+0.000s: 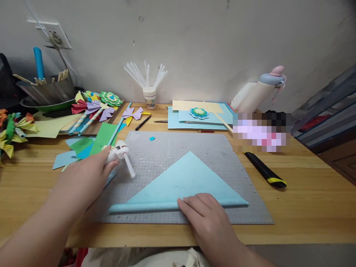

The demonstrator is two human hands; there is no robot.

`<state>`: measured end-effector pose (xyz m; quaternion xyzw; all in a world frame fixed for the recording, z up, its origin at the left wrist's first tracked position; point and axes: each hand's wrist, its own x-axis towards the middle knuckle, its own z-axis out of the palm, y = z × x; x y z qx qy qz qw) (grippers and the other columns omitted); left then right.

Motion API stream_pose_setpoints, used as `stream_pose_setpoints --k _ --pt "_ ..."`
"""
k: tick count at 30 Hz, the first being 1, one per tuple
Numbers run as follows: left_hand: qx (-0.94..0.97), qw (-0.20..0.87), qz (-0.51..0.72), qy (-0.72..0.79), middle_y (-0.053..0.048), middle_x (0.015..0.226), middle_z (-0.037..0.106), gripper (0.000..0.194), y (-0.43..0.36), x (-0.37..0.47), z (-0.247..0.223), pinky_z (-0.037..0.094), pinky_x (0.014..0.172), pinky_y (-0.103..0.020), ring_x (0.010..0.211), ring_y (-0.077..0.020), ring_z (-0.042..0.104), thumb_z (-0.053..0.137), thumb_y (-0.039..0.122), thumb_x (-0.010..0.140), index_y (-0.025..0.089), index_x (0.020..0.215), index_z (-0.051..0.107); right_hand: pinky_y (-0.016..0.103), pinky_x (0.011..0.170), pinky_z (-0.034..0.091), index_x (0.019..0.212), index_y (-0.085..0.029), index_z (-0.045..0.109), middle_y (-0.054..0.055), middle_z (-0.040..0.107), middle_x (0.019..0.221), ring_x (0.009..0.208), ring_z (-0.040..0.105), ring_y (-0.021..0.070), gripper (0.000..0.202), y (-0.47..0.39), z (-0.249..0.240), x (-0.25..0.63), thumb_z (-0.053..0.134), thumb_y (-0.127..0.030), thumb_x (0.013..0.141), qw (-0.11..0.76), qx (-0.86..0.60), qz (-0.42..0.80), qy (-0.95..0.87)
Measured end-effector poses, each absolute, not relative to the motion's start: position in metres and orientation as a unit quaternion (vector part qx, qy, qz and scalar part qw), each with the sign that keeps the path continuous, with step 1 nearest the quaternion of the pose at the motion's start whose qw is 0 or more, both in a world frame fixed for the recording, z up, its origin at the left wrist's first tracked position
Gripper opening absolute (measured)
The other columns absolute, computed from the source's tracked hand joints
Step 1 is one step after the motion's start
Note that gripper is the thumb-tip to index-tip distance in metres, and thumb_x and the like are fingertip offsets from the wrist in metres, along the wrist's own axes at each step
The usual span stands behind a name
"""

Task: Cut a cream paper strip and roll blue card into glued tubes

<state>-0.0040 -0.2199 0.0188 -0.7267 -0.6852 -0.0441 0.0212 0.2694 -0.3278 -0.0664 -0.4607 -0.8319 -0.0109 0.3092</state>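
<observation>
A light blue paper [189, 174] lies on the grey cutting mat [233, 155], its near edge rolled into a thin tube and its far part a triangle pointing to the wall. The fingers of my right hand [204, 211] press together on the rolled edge, right of its middle. Over the mat's left side, my left hand [96, 172] is closed round a white glue gun [119, 151] with a clear stick end pointing down and right. A small blue paper scrap [152, 138] rests near the mat's far edge.
Green and blue paper pieces [102, 137] and paper flowers [97, 107] are at the left. A cup of white sticks [149, 97], blue and cream sheets [174, 123] and a bottle [258, 92] stand or lie by the wall. A black-yellow cutter [263, 168] lies right.
</observation>
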Motion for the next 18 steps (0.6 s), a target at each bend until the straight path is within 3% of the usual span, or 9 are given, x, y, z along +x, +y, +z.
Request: stream_pose_setpoints --k 4,7,9,12,14,18 --pt "-0.721 0.071 0.044 -0.687 -0.015 0.094 0.065 0.049 -0.208 -0.007 0.003 0.042 0.061 -0.033 0.082 -0.0301 0.062 0.019 0.038 0.097 0.009 0.123 0.050 0.033 0.067 0.034 0.104 -0.011 0.064 0.007 0.063 0.078 0.074 0.050 0.0198 0.031 -0.327 -0.066 0.269 0.037 -0.003 0.092 0.306 -0.461 -0.012 -0.833" --pt "-0.704 0.143 -0.026 -0.695 -0.017 0.102 0.060 0.043 -0.219 0.005 -0.008 0.043 0.074 -0.042 0.101 -0.0363 0.055 0.029 0.035 0.096 0.009 0.121 0.052 0.033 0.067 0.034 0.103 -0.012 0.064 0.007 0.063 0.079 0.074 0.049 0.0199 0.030 -0.325 -0.064 0.270 0.038 -0.003 0.091 0.301 -0.465 0.000 -0.833" --pt "-0.749 0.153 -0.125 -0.632 -0.014 0.107 0.059 0.032 -0.236 0.020 -0.017 0.041 0.082 -0.044 0.106 -0.0337 0.051 0.040 0.031 0.093 0.015 0.114 0.057 0.033 0.066 0.033 0.102 -0.013 0.064 0.007 0.062 0.079 0.074 0.049 0.0196 0.030 -0.324 -0.063 0.270 0.038 -0.002 0.090 0.298 -0.467 0.013 -0.832" --pt "-0.876 -0.019 -0.180 -0.447 -0.004 0.099 0.062 0.014 -0.268 0.050 -0.033 0.040 0.079 -0.035 0.092 -0.0208 0.055 0.050 0.025 0.090 0.025 0.097 0.063 0.032 0.066 0.033 0.101 -0.016 0.064 0.005 0.061 0.078 0.073 0.048 0.0190 0.027 -0.321 -0.062 0.272 0.041 -0.005 0.091 0.281 -0.475 0.046 -0.832" --pt "-0.888 -0.101 -0.169 -0.416 0.000 0.088 0.062 0.009 -0.284 0.067 -0.041 0.038 0.074 -0.032 0.084 -0.0179 0.055 0.054 0.023 0.089 0.026 0.092 0.062 0.032 0.066 0.032 0.099 -0.017 0.064 0.004 0.061 0.077 0.072 0.047 0.0187 0.023 -0.320 -0.061 0.272 0.045 -0.008 0.091 0.268 -0.484 0.067 -0.830" --pt "-0.887 -0.096 -0.178 -0.415 0.002 0.079 0.062 0.012 -0.292 0.081 -0.045 0.032 0.069 -0.033 0.076 -0.0176 0.053 0.053 0.017 0.089 0.024 0.088 0.062 0.033 0.069 0.033 0.096 -0.019 0.065 0.002 0.060 0.076 0.074 0.048 0.0184 0.020 -0.317 -0.060 0.271 0.048 -0.009 0.090 0.262 -0.493 0.074 -0.826"
